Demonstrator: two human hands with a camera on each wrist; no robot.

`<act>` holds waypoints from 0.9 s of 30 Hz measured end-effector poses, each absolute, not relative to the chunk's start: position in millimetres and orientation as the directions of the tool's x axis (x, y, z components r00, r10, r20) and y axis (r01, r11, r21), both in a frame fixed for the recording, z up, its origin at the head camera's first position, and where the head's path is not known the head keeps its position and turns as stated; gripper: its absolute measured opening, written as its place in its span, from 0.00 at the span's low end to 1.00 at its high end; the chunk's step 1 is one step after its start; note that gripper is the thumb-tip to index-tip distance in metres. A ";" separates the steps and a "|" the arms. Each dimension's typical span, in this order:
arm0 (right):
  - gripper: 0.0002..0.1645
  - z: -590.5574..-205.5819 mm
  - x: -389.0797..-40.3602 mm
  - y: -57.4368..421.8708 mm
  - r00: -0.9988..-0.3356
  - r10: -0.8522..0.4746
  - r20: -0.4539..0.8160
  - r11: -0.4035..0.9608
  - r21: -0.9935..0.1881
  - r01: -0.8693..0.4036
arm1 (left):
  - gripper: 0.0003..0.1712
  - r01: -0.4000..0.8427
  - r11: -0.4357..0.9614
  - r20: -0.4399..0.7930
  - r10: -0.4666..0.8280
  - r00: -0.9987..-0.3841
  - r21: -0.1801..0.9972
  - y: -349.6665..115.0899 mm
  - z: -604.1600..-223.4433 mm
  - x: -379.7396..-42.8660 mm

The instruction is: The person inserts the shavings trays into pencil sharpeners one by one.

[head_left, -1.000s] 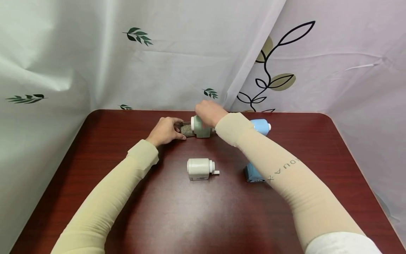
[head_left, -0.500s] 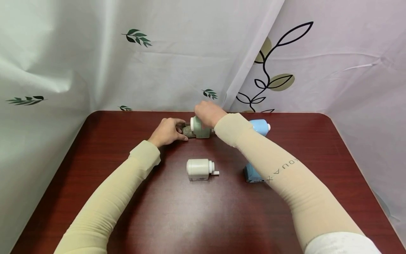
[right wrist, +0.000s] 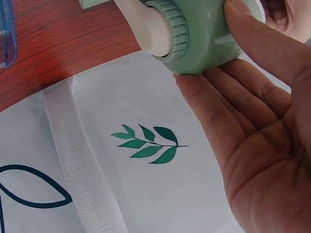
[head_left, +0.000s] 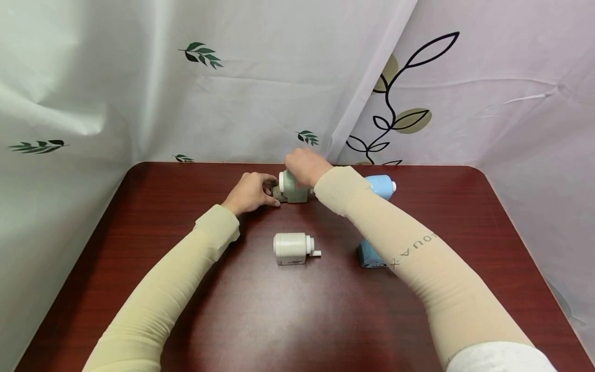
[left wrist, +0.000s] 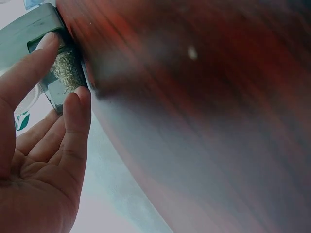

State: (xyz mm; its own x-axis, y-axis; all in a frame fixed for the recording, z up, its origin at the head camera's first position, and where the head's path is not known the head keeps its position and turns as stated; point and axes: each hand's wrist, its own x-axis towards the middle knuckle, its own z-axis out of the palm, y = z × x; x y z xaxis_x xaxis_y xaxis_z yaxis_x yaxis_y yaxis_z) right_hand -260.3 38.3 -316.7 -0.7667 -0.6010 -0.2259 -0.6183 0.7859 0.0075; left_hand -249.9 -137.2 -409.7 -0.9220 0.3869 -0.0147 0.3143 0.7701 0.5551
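A green hand-crank pencil sharpener point(head_left: 297, 194) stands near the table's far edge. My right hand point(head_left: 307, 165) grips its body from above, thumb on one side and fingers on the other. The pale crank point(right wrist: 151, 33) points away from that palm in the right wrist view. At the opposite end, my left hand point(head_left: 251, 193) pinches the clear shavings drawer point(left wrist: 57, 92) between thumb and fingers. The drawer holds pencil shavings point(left wrist: 67, 68) and sits partly inside the sharpener, with a short length showing. My right hand hides the sharpener's top.
Nearer the front stands a white crank sharpener point(head_left: 290, 249). To the right are a light blue sharpener point(head_left: 381, 186) and a darker blue box-like thing point(head_left: 371, 256), both partly behind my right sleeve. A patterned curtain point(head_left: 251, 103) hangs behind the table.
My left hand has moved right, towards the sharpener, and the drawer has slid further into it. My right hand and the green sharpener have stayed almost still.
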 end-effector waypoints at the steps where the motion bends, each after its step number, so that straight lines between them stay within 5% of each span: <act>1: 0.16 -316.8 -260.1 38.3 -0.767 -0.601 -0.227 0.786 0.005 -0.618 | 0.37 0.316 0.772 -0.014 0.387 -0.922 0.552 -137.0 -409.9 -249.9; 27: 0.16 -316.3 -258.4 41.0 -0.767 -0.605 -0.217 0.788 -0.023 -0.615 | 0.33 0.322 0.763 -0.002 0.389 -0.921 0.561 -127.1 -410.6 -250.3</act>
